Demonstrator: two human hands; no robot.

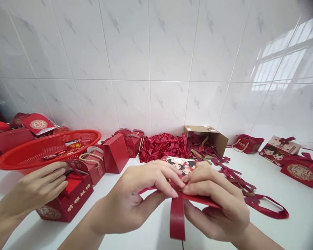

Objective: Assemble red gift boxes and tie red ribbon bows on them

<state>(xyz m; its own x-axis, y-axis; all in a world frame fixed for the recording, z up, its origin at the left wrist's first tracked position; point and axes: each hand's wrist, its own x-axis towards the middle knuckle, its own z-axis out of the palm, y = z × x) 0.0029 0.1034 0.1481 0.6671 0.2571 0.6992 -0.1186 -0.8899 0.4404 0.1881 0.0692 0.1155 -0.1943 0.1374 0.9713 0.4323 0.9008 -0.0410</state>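
A red box with cartoon figures (181,164) is held up between my two hands at the middle front. My left hand (139,194) grips its left side, fingertips on the top near a dark red strap. My right hand (219,201) holds the right side, thumb below and fingers pinched at the top edge. The glossy dark red strap (177,218) hangs down from the box between the hands. Part of the box is hidden behind my fingers.
At the left, another person's hand (39,189) touches a red gift box (77,201). Behind are a red basket (5,161), red boxes, a ribbon pile (164,147) and an open cardboard box (221,143). Loose straps (273,211) and finished-looking boxes (302,173) lie right.
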